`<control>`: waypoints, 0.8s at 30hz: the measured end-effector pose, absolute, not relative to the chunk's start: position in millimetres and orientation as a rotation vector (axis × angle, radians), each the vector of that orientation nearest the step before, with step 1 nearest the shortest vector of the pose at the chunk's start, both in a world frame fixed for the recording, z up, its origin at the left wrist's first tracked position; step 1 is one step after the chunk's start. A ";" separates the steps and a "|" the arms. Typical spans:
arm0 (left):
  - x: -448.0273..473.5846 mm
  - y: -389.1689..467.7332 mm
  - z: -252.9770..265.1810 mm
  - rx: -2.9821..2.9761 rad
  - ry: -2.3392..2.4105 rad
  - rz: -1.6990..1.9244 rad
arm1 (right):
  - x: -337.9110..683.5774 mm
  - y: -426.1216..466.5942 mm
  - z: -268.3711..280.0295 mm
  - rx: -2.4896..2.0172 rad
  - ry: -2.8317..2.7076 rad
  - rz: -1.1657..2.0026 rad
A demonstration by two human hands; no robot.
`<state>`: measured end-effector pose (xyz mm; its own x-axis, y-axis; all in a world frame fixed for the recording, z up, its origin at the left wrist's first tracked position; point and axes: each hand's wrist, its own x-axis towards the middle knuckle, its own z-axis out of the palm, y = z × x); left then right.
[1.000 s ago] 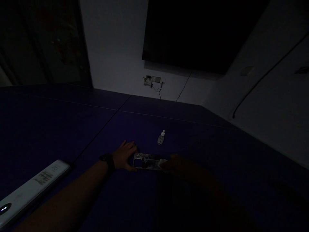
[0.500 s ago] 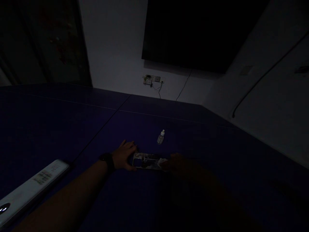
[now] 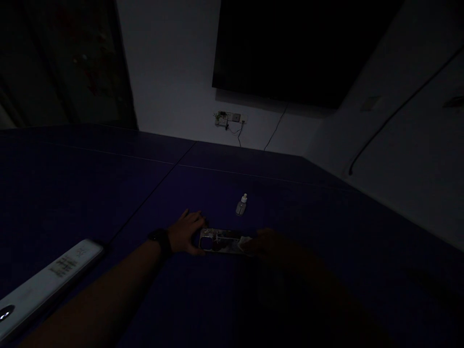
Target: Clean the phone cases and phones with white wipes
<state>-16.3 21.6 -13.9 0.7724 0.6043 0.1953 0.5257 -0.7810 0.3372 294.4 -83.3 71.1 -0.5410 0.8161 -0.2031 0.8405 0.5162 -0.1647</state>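
Btm ctr of frame: L hand (image 3: pixel 185 235) splayed agst phone case (image 3: pixel 225 245), R hand (image 3: pixel 261 241) pinching white cloth (image 3: pixel 243 242) on it; bottle (image 3: pixel 240 208) abv.

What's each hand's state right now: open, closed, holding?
Left hand: open, spread around one end of the case.
Right hand: closed, holding a white cloth on the case.

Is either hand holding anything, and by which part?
The right hand holds a white wad by its right side; the left hand spans the phone case at its cutout end, grip unclear.
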 end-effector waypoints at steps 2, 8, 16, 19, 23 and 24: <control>-15.8 21.6 -13.7 2.699 0.890 0.420 | 292.6 -83.4 69.1 1.427 2.661 -0.342; -14.8 20.8 -12.2 2.690 0.906 0.412 | 270.8 -82.8 44.0 1.402 2.791 -0.403; -15.0 20.2 -12.8 2.685 0.892 0.433 | 293.5 -80.2 57.1 1.423 2.679 -0.345; -15.2 20.6 -13.5 2.680 0.890 0.444 | 283.4 -82.9 51.3 1.435 2.692 -0.349; -15.3 20.2 -11.5 2.689 0.901 0.425 | 271.9 -83.1 42.1 1.451 2.785 -0.351; -15.2 19.9 -10.7 2.689 0.907 0.418 | 273.5 -82.3 43.2 1.439 2.786 -0.345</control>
<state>-15.2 19.9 -10.7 0.7622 0.6210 0.1826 0.5423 -0.7667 0.3436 273.5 -82.3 43.2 -0.5835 0.8073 -0.0885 0.8045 0.5596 -0.1992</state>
